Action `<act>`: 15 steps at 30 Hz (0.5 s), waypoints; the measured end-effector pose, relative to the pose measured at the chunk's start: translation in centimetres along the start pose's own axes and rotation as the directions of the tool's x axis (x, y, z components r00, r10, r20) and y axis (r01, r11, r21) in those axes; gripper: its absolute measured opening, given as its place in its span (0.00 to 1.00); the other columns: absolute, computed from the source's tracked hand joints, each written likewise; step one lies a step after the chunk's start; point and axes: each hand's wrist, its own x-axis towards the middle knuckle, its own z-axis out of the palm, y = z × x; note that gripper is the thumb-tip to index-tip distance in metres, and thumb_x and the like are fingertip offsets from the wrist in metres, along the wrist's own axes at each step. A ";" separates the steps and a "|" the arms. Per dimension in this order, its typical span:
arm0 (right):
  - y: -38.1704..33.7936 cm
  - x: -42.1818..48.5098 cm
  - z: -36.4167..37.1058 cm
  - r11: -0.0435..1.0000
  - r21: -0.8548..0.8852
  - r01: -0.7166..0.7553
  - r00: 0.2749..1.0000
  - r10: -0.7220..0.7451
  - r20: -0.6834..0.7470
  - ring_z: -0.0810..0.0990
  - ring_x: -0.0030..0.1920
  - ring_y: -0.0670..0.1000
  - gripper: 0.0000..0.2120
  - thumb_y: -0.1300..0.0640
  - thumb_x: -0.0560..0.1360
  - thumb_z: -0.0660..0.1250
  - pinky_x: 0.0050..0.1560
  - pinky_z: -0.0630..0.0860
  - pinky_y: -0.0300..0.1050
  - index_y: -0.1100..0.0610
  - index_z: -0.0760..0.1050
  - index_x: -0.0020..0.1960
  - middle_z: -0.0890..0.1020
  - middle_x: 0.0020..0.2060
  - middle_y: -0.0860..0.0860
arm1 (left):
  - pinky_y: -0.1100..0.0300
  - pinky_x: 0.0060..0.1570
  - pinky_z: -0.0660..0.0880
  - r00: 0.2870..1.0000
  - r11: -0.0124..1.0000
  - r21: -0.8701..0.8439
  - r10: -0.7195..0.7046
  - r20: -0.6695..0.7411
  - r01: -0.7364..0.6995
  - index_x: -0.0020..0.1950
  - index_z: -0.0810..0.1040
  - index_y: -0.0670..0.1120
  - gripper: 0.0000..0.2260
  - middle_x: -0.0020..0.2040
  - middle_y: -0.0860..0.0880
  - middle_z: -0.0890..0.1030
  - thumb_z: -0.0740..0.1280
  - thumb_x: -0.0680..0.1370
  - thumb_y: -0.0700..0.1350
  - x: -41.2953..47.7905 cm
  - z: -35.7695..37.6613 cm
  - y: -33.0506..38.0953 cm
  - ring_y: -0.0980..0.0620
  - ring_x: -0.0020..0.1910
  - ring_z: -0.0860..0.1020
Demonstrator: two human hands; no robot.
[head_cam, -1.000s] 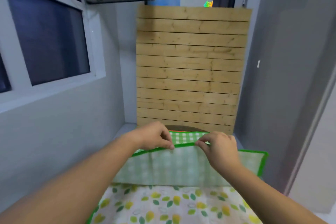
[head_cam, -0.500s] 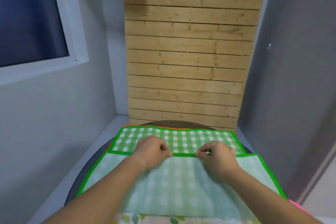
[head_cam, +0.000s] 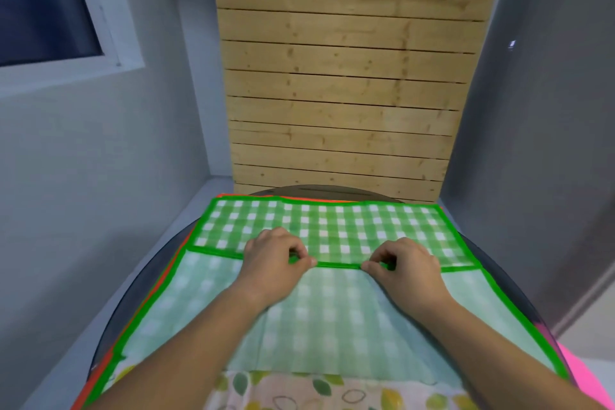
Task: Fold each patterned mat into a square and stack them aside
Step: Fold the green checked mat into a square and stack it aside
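A green-and-white checked mat (head_cam: 336, 226) with a bright green border lies on a round dark table (head_cam: 519, 283). Its near part is folded over away from me, so the pale underside (head_cam: 332, 319) faces up. My left hand (head_cam: 273, 260) and my right hand (head_cam: 406, 263) each pinch the folded-over green edge near the middle of the mat, low against the checked surface. A leaf-patterned mat (head_cam: 319, 391) shows beneath, at the bottom edge of the view.
Orange-edged mat (head_cam: 159, 280) peeks out under the left side and a pink one (head_cam: 585, 373) at the right. A slatted wooden panel (head_cam: 342, 76) stands just behind the table. Grey walls close in on both sides, with a window (head_cam: 43, 3) at upper left.
Both hands have carried the green edge away from me and down onto the checked mat. The view has tilted down, and the fold now lies flatter.
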 end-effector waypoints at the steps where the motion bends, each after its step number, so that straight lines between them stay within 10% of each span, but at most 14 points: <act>1: -0.1 0.0 -0.1 1.000 -0.010 -0.001 1.000 0.001 0.013 0.75 0.45 0.47 0.10 0.40 0.70 0.73 0.49 0.69 0.48 0.45 0.78 0.38 0.77 0.39 0.42 | 0.57 0.54 0.64 1.000 1.000 -0.003 -0.003 -0.001 0.003 0.34 0.75 0.59 0.12 0.44 0.59 0.76 0.74 0.73 0.59 -0.1 0.0 0.0 0.56 0.51 0.72; 8: -2.8 -3.6 -1.9 0.977 -0.095 0.193 0.981 -0.189 0.042 0.74 0.54 0.48 0.17 0.34 0.72 0.63 0.57 0.68 0.48 0.46 0.79 0.48 0.79 0.48 0.42 | 0.57 0.56 0.64 1.000 1.000 -0.010 -0.012 -0.002 0.012 0.37 0.77 0.57 0.11 0.44 0.59 0.75 0.74 0.74 0.58 -0.3 0.0 0.2 0.56 0.52 0.72; 15: -6.4 -10.1 -3.3 0.961 -0.126 0.247 0.897 -0.177 0.406 0.54 0.75 0.46 0.41 0.25 0.64 0.46 0.73 0.51 0.44 0.42 0.65 0.71 0.61 0.73 0.41 | 0.53 0.59 0.67 1.000 1.000 -0.003 -0.002 0.027 0.002 0.38 0.77 0.56 0.10 0.46 0.58 0.77 0.73 0.75 0.57 -0.1 -0.5 0.3 0.54 0.53 0.73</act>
